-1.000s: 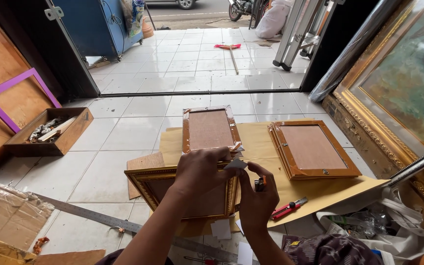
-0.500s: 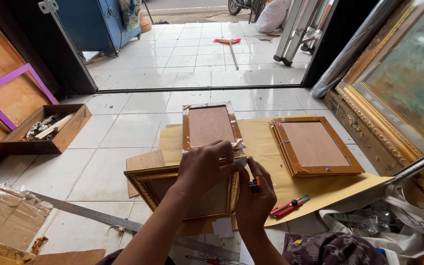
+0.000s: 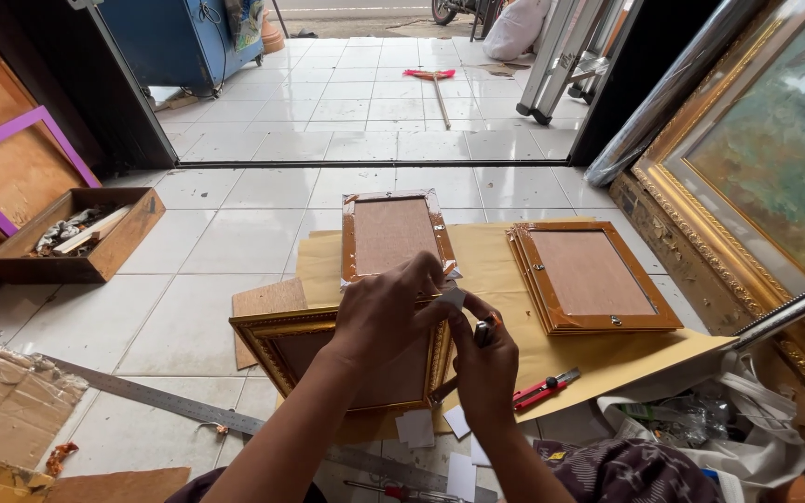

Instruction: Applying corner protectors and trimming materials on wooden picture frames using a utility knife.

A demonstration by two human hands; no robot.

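Both hands' grip pinches the gold picture frame (image 3: 347, 363): left hand (image 3: 388, 312) on its corner, right hand (image 3: 484, 359) holding a small tool; frame looks stiff, light, best held by edges.

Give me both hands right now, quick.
Left hand: curled over the top corner of the gold picture frame, gripping it.
Right hand: closed on a small tool with an orange tip.

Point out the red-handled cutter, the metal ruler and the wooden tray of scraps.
Red-handled cutter (image 3: 546, 388), head view, on the middle of its red handle.
Metal ruler (image 3: 156, 398), head view, on its flat blade on the floor tiles.
Wooden tray (image 3: 114, 251), head view, on its near side wall.
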